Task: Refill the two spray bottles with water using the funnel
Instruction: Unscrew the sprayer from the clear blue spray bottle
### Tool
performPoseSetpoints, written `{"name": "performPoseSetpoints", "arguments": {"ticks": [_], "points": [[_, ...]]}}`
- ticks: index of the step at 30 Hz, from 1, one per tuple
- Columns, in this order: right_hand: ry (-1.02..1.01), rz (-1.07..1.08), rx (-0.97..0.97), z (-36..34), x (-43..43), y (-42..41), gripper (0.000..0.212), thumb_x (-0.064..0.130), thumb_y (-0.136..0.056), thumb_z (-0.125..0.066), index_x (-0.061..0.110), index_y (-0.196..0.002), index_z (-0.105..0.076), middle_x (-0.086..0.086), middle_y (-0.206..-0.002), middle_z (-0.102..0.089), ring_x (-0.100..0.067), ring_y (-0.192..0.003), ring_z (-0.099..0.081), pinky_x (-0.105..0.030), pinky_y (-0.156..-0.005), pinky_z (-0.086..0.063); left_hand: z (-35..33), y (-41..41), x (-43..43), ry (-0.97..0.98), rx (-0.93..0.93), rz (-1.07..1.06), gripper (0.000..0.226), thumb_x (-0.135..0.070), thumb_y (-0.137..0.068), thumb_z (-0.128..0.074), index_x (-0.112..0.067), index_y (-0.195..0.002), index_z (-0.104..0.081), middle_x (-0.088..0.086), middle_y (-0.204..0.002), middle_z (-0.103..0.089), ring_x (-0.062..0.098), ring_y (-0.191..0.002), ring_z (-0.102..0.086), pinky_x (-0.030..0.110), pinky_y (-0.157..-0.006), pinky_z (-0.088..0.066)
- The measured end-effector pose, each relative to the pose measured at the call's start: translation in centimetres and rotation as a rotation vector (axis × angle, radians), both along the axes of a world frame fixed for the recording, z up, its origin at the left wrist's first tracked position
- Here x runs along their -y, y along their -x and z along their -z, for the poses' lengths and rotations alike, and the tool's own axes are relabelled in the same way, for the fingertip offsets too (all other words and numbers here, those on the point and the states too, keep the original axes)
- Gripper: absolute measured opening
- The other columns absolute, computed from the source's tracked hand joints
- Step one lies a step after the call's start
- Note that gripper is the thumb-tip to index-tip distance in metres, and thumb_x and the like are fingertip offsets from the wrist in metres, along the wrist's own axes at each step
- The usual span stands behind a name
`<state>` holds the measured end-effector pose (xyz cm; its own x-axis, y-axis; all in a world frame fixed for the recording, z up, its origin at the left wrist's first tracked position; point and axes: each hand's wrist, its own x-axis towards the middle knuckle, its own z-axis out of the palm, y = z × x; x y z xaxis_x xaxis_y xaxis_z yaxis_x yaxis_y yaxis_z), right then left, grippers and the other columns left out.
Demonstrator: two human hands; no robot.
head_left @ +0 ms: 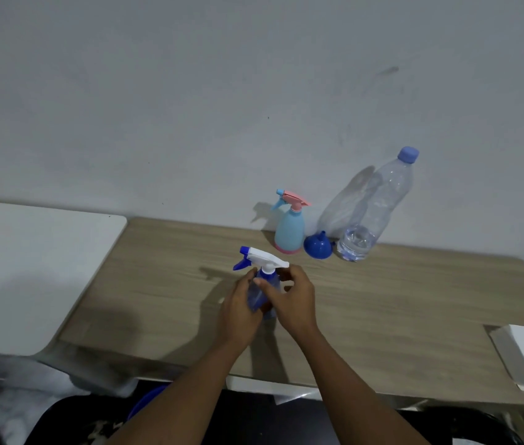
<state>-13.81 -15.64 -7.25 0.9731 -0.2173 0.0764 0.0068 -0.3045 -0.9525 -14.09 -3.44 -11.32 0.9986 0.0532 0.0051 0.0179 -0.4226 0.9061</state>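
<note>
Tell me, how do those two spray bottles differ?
The dark blue spray bottle has a see-through body and white trigger head; the light blue spray bottle is opaque with a pink head and base. The dark one is gripped by the left hand and right hand; the light one stands untouched by the wall. Both still wear their heads.

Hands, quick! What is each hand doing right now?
Left hand: closed around the blue spray bottle body.
Right hand: fingers pinching the bottle's white collar under the sprayer head.

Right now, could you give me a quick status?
Left hand grips blue spray bottle; right hand at its collar. Funnel, water bottle untouched. Nothing obstructing.
</note>
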Motion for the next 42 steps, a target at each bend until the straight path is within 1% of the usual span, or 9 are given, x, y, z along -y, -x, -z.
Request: {"name": "performPoseSetpoints", "arguments": {"ticks": [3,6,9,17,23,28,33,38,42], "points": [[0.003,0.041,-0.019,0.1,-0.2,-0.6,0.037,0.033,-0.074,-0.087,0.023,-0.104,-0.066,0.011,-0.094,-0.068,0.004,-0.089,-0.062,-0.010,-0.071,-0.045,0.7,-0.1,-0.1,-0.061,0.031,-0.011,0.054,-0.016,-0.080,-0.067,-0.031,-0.130,-0.053,-0.010,-0.115,-0.066,0.012,-0.106,-0.064,0.034,-0.087,-0.054],[0.081,0.040,0.003,0.3,-0.1,-1.0,0.032,0.037,-0.078,-0.083,0.025,-0.103,-0.066,0.012,-0.091,-0.068,0.001,-0.086,-0.063,-0.011,-0.070,-0.044,1.0,-0.5,-0.1,-0.100,0.064,-0.006,0.053,-0.011,-0.082,-0.072,-0.028,-0.130,-0.055,-0.017,-0.110,-0.063,0.007,-0.101,-0.063,0.019,-0.080,-0.047],[0.146,0.009,0.042,0.5,0.2,-1.1,0.030,0.037,-0.082,-0.079,0.023,-0.105,-0.067,0.012,-0.092,-0.068,0.001,-0.086,-0.063,-0.010,-0.071,-0.046,1.0,-0.9,-0.2,-0.137,0.092,0.019,0.053,-0.012,-0.083,-0.071,-0.029,-0.130,-0.054,-0.019,-0.109,-0.063,0.010,-0.099,-0.064,0.024,-0.079,-0.048],[0.297,-0.086,0.133,1.4,0.9,-1.3,0.019,0.046,-0.092,-0.062,0.037,-0.108,-0.062,0.018,-0.102,-0.065,-0.006,-0.098,-0.063,-0.052,-0.088,-0.050,1.4,-2.0,-1.1,-0.123,0.059,0.109,0.040,-0.016,-0.086,-0.070,-0.039,-0.115,-0.056,-0.008,-0.103,-0.067,0.014,-0.091,-0.068,0.044,-0.078,-0.059],[0.169,-0.002,0.045,0.8,0.7,-1.3,0.040,0.063,-0.074,-0.070,0.032,-0.099,-0.062,0.019,-0.089,-0.068,-0.004,-0.090,-0.065,-0.049,-0.092,-0.052,1.7,-2.0,-1.0,-0.151,0.056,0.110,0.045,-0.008,-0.084,-0.071,-0.019,-0.126,-0.059,-0.005,-0.110,-0.067,0.013,-0.100,-0.065,0.030,-0.083,-0.055],[0.202,-0.096,0.053,0.8,1.0,-0.7,0.029,0.054,-0.088,-0.056,0.035,-0.110,-0.063,0.019,-0.104,-0.066,-0.005,-0.101,-0.062,-0.052,-0.095,-0.049,1.9,-2.1,-0.8,-0.139,0.055,0.094,0.039,-0.011,-0.087,-0.071,-0.017,-0.123,-0.061,-0.004,-0.105,-0.068,0.013,-0.095,-0.066,0.033,-0.082,-0.057],[0.075,-0.017,0.020,0.0,0.0,-0.6,0.038,0.048,-0.078,-0.076,0.028,-0.108,-0.063,0.015,-0.098,-0.068,-0.008,-0.097,-0.065,-0.044,-0.090,-0.056,2.2,-2.1,-1.0,-0.181,0.025,0.089,0.043,-0.012,-0.085,-0.072,-0.022,-0.125,-0.058,-0.002,-0.110,-0.068,0.014,-0.096,-0.066,0.037,-0.082,-0.058],[0.133,-0.044,0.046,0.3,0.3,0.1,0.032,0.048,-0.087,-0.059,0.032,-0.114,-0.065,0.017,-0.107,-0.067,-0.006,-0.103,-0.063,-0.048,-0.096,-0.051,2.5,-2.2,-1.0,-0.180,0.033,0.080,0.047,-0.011,-0.084,-0.072,-0.029,-0.124,-0.056,-0.006,-0.109,-0.068,0.015,-0.098,-0.066,0.043,-0.082,-0.058],[0.090,-0.006,0.018,-0.4,-0.2,-0.2,0.039,0.041,-0.081,-0.077,0.023,-0.113,-0.063,0.013,-0.103,-0.068,-0.008,-0.098,-0.064,-0.039,-0.090,-0.056,3.5,-2.5,-1.1,-0.163,0.000,0.088,0.042,-0.015,-0.087,-0.069,-0.038,-0.119,-0.052,-0.007,-0.110,-0.068,0.015,-0.100,-0.066,0.045,-0.083,-0.058]]}}
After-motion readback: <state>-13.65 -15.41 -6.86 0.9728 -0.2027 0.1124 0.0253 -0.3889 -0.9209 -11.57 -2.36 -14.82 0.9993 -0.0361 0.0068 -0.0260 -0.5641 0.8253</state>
